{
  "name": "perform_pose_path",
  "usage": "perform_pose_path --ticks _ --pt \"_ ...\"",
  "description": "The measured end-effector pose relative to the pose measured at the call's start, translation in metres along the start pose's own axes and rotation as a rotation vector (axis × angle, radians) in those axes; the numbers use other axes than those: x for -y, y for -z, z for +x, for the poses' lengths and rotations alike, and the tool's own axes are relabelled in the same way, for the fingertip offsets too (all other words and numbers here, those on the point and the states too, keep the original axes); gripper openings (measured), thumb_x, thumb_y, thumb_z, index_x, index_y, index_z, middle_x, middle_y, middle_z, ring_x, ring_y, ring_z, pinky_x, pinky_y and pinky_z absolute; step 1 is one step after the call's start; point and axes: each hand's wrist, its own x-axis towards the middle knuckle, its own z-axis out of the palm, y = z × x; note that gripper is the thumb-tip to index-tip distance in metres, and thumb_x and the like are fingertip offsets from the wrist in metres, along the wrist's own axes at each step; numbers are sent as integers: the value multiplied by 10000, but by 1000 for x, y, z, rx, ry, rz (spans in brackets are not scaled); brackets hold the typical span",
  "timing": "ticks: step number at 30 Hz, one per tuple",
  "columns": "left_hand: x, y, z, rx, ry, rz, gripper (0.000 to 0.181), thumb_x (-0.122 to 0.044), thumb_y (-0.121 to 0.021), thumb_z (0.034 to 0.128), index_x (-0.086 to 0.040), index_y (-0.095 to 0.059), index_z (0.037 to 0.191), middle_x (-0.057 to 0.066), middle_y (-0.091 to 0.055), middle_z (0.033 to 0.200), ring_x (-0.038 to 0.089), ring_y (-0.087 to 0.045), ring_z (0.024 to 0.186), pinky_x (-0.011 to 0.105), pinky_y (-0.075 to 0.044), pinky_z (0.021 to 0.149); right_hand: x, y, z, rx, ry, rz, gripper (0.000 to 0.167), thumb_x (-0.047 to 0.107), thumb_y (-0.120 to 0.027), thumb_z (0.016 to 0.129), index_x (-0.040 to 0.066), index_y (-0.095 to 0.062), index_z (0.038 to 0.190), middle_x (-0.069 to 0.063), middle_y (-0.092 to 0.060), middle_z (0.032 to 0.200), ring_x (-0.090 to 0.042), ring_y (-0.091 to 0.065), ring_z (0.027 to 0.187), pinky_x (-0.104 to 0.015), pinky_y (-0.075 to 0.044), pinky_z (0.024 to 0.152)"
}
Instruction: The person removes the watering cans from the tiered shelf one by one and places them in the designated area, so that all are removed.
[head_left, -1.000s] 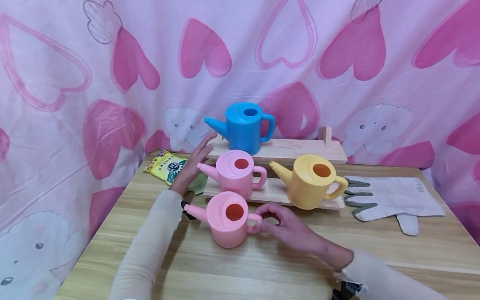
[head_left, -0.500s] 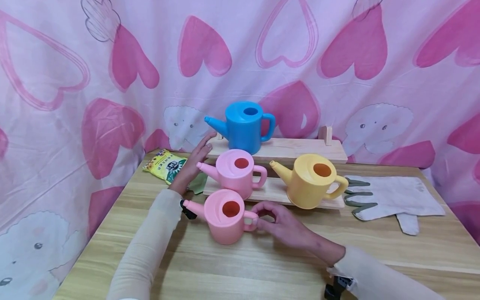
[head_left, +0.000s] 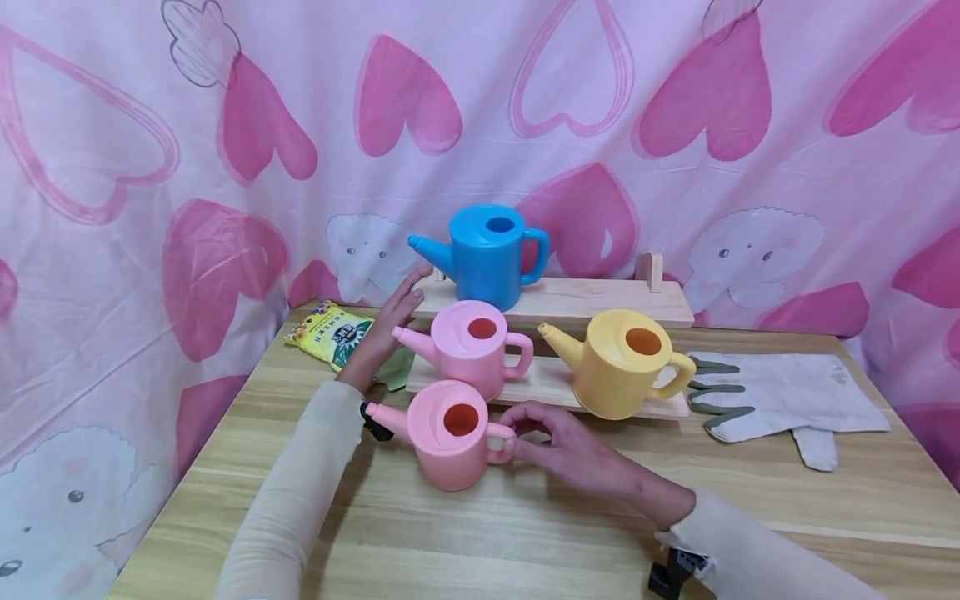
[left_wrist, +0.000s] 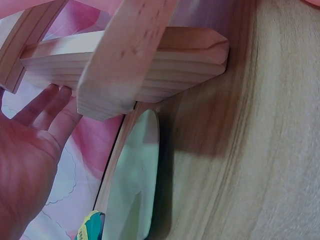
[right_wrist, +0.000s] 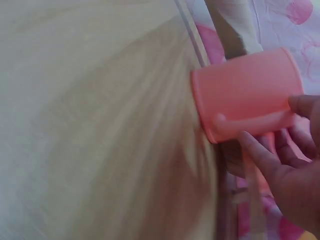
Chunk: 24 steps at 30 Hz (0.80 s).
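Observation:
My right hand (head_left: 566, 450) pinches the handle of a salmon-pink watering can (head_left: 446, 462) in front of a two-step wooden stand (head_left: 551, 385). Its spout points left; whether its base touches the table I cannot tell. In the right wrist view, fingers and thumb close on the handle of this can (right_wrist: 245, 92). With fingers extended, my left hand (head_left: 386, 329) touches the left end of the stand's upper step; the left wrist view shows the fingertips against the wood (left_wrist: 60, 65). A lighter pink watering can (head_left: 472, 358) and a yellow one (head_left: 618, 375) stand on the lower step, a blue one (head_left: 487, 267) above.
Beside the left forearm lie a yellow packet (head_left: 330, 333) and a pale green flat piece (head_left: 396, 371). White and grey work gloves (head_left: 787, 392) lie right of the stand. A pink heart-print curtain (head_left: 480, 108) hangs behind the wooden table (head_left: 480, 550).
The right hand and the salmon-pink watering can have shifted slightly left and back, mostly in the first half second. The left hand stays at the stand.

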Motion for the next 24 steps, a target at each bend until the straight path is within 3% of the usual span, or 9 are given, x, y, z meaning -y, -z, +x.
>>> perform_pose_path --ticks 5,8,13,17,24 --pt "1 -1 0 1 8 12 582 -554 -412 1068 -377 -316 1614 -128 -209 1676 252 -151 1541 655 -176 1176 24 20 0 -9 149 -119 396 244 -697 1010 98 -594 1363 -19 -622 1297 -209 -597 1200 -375 -527 989" --pt "1 0 0 -4 -3 10 582 -544 -408 1071 -355 -321 1615 -120 -207 1678 252 -144 1543 660 -168 1176 49 36 5 -82 237 -208 351 189 -682 1018 84 -610 1345 -30 -630 1300 -206 -615 1186 -335 -553 937" --pt "3 1 1 -9 -32 -5 577 -498 -411 1083 -301 -329 1619 -88 -213 1682 252 -151 1541 659 -164 1176 87 62 17 -253 322 -318 370 122 -686 1006 62 -600 1360 -52 -631 1307 -200 -610 1197 -411 -567 923" --pt "3 1 1 5 -42 -12 574 -484 -408 1089 -292 -324 1623 -83 -210 1684 252 -149 1542 658 -164 1177 107 85 28 -341 302 -346 402 148 -648 1032 45 -556 1410 -86 -586 1357 -274 -577 1244 -489 -534 976" --pt "4 2 2 3 -37 -2 574 -511 -405 1084 -314 -328 1617 -109 -216 1675 239 -153 1540 654 -165 1178 121 119 54 -342 205 -395 490 219 -611 1055 48 -471 1492 -144 -511 1454 -354 -515 1320 -547 -498 1009"
